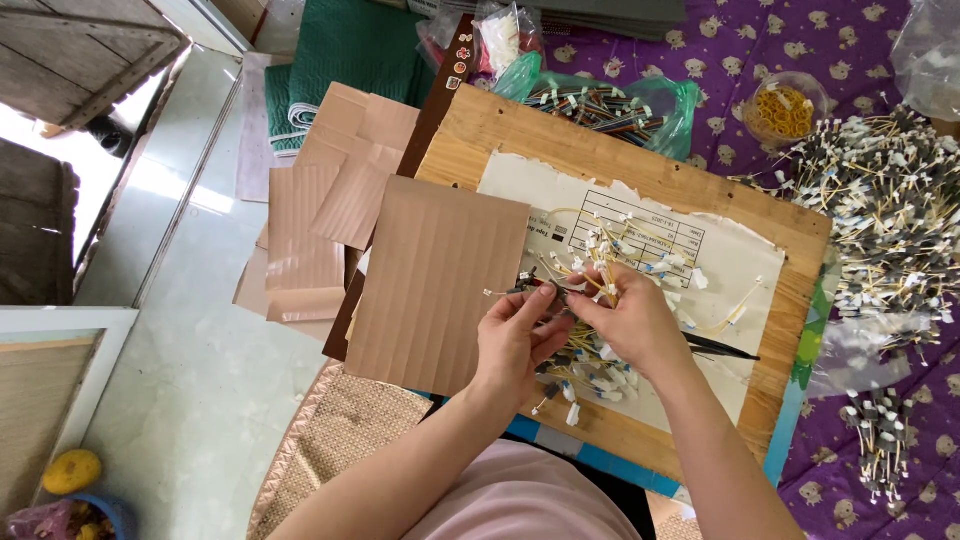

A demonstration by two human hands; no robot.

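Head view, looking down over a lap board. Far left: pale floor [200, 330], a yellow fruit [72, 470] in the bottom corner. Next, loose brown corrugated cardboard sheets [330, 215], the largest sheet [437, 285] lying flat across the left edge of a wooden board [520, 135]. At centre, left hand [512, 335] with thumb and forefinger pinched shut on a small wired part [522, 288], dark-bodied, a thin lead sticking out leftward; remaining fingers curled loosely under. Touching it from the right, right hand [625, 320], fingertips closed around a bunch of yellow-wired pieces [590, 275] with white ends, held just above the board. Beneath both hands, a scattered heap of the same wired pieces [590, 375] on a torn white paper sheet [720, 270] stuck to the board. Above, a green plastic bag [610, 100] full of coloured wire. Further right, a small clear tub [785, 108] of yellow rings on purple patterned cloth [730, 60]. Far right, a large pile of finished wired pieces [885, 210], and a smaller cluster [880, 440] lower down.
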